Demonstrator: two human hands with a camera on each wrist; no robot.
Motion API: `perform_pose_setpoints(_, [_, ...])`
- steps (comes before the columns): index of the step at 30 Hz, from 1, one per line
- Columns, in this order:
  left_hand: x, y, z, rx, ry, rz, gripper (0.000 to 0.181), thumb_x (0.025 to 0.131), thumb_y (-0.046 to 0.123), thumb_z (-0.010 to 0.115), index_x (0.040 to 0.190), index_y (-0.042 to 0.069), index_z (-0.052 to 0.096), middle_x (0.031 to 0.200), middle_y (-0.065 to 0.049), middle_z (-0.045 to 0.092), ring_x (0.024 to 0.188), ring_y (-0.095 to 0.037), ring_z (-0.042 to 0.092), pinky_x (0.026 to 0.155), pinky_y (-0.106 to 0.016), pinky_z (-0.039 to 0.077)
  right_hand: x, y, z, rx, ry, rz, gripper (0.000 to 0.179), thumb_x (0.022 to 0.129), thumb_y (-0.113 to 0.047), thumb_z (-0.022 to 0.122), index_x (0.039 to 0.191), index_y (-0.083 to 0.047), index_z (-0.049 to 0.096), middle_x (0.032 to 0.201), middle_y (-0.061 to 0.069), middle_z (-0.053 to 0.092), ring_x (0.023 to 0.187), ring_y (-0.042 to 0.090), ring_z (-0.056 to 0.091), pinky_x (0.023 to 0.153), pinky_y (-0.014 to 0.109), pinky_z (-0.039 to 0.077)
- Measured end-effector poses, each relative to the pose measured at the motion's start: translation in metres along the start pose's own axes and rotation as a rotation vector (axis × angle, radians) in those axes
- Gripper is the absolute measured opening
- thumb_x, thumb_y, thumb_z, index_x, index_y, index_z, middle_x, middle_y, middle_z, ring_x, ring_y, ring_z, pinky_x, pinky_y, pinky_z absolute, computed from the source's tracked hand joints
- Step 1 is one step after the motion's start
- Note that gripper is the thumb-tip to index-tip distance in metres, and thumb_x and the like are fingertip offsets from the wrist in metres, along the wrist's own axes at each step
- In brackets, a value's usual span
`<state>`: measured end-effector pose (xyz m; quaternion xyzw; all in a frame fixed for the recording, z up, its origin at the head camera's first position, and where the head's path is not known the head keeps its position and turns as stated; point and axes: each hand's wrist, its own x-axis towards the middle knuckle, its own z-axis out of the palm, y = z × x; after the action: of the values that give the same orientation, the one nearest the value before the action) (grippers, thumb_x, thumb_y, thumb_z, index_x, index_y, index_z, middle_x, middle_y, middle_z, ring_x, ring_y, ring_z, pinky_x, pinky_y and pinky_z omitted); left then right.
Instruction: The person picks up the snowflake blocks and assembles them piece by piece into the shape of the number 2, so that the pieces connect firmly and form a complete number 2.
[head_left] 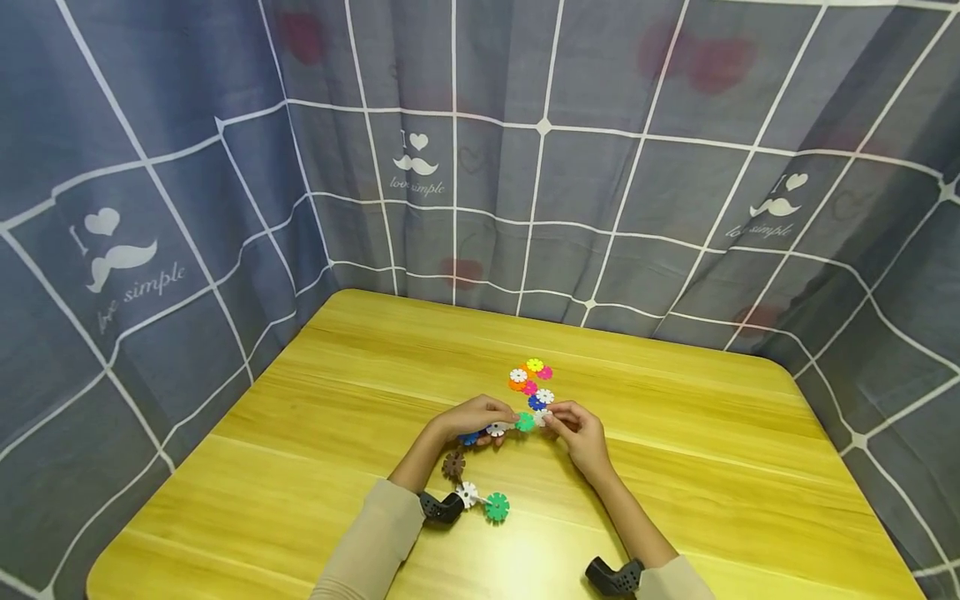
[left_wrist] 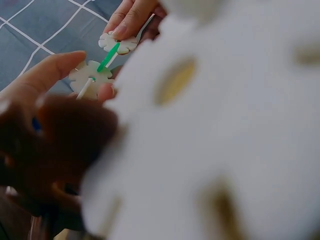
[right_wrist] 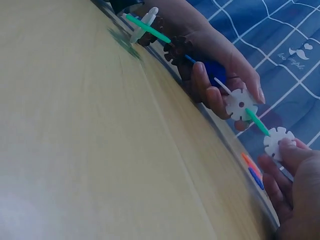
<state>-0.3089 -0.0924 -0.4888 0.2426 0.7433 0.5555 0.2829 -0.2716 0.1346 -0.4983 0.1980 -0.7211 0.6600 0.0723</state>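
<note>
A chain of notched plastic snowflake discs runs through both hands. My left hand [head_left: 476,416] grips it near a white disc [right_wrist: 241,104], its fingers curled around that part, with a blue disc [right_wrist: 215,73] against the palm. My right hand [head_left: 581,437] pinches a white disc [right_wrist: 278,143] between thumb and fingers. Between the two white discs stands a green disc [head_left: 525,422], slotted edge-on to them. From my left hand the chain hangs back past a brown disc [head_left: 453,465] and another white disc [head_left: 467,494] to a green end disc [head_left: 497,507].
Beyond the hands, several loose discs lie on the wooden table [head_left: 337,400], among them a yellow disc [head_left: 535,365], a pink disc [head_left: 546,373] and a dark blue disc [head_left: 536,402]. A grey checked curtain [head_left: 495,167] surrounds the table. One blurred white disc [left_wrist: 240,140] fills much of the left wrist view.
</note>
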Motion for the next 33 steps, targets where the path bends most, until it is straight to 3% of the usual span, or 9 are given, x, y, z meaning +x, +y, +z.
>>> perform_pose_setpoints(6, [0.001,-0.002,-0.001,-0.005,-0.012,0.019,0.043,0.095,0.035,0.051,0.086,-0.005,0.063,0.060,-0.007,0.057,0.039,-0.011,0.040,0.041,-0.023,0.037,-0.001,0.003,-0.001,0.091,-0.068,-0.043,0.014,0.086,0.008,0.058,0.097,0.017,0.055,0.083,0.029,0.062,0.074,0.038,0.065,0.066,0.041,0.053])
perform_pose_setpoints(14, [0.000,-0.003,-0.003,0.009,-0.056,0.044,0.046,0.096,0.033,0.049,0.082,-0.010,0.060,0.059,-0.006,0.056,0.039,-0.011,0.037,0.041,-0.023,0.036,-0.001,0.007,0.001,0.126,-0.128,-0.130,0.005,0.083,0.017,0.055,0.088,0.018,0.054,0.082,0.036,0.059,0.070,0.044,0.062,0.064,0.044,0.052])
perform_pose_setpoints(18, [0.000,-0.003,-0.004,-0.005,-0.064,0.056,0.046,0.097,0.031,0.048,0.084,-0.011,0.061,0.060,-0.006,0.056,0.039,-0.011,0.036,0.040,-0.023,0.034,0.000,0.016,0.001,0.133,-0.126,-0.149,0.004,0.082,0.018,0.055,0.086,0.017,0.055,0.082,0.035,0.060,0.070,0.045,0.062,0.063,0.046,0.052])
perform_pose_setpoints(24, [0.000,-0.002,-0.002,-0.023,-0.082,0.057,0.043,0.098,0.031,0.046,0.097,-0.009,0.060,0.068,-0.009,0.059,0.043,-0.012,0.042,0.044,-0.025,0.040,0.006,0.029,-0.001,0.113,-0.091,-0.138,0.005,0.087,0.009,0.056,0.089,0.013,0.058,0.084,0.028,0.063,0.073,0.035,0.064,0.067,0.040,0.053])
perform_pose_setpoints(26, [0.001,-0.001,-0.002,-0.025,-0.094,0.057,0.041,0.098,0.030,0.045,0.102,-0.007,0.059,0.072,-0.011,0.060,0.045,-0.014,0.045,0.046,-0.027,0.044,0.009,0.030,-0.002,0.043,-0.024,-0.122,0.011,0.090,0.001,0.056,0.091,0.011,0.060,0.086,0.024,0.065,0.075,0.028,0.065,0.068,0.035,0.054])
perform_pose_setpoints(30, [0.001,-0.001,0.000,-0.026,-0.114,0.054,0.037,0.099,0.028,0.043,0.103,-0.006,0.058,0.076,-0.012,0.061,0.048,-0.015,0.048,0.048,-0.029,0.047,0.017,0.035,-0.006,-0.252,0.163,-0.059,0.022,0.091,-0.018,0.060,0.098,0.000,0.068,0.090,0.012,0.067,0.076,0.016,0.062,0.066,0.026,0.051])
perform_pose_setpoints(33, [0.000,-0.002,0.001,-0.041,-0.114,0.045,0.038,0.099,0.027,0.043,0.100,-0.008,0.057,0.075,-0.012,0.061,0.047,-0.014,0.047,0.048,-0.028,0.046,0.024,0.038,-0.007,-0.480,0.199,0.005,0.029,0.089,-0.024,0.062,0.110,-0.004,0.067,0.098,0.010,0.064,0.080,0.019,0.057,0.069,0.029,0.049])
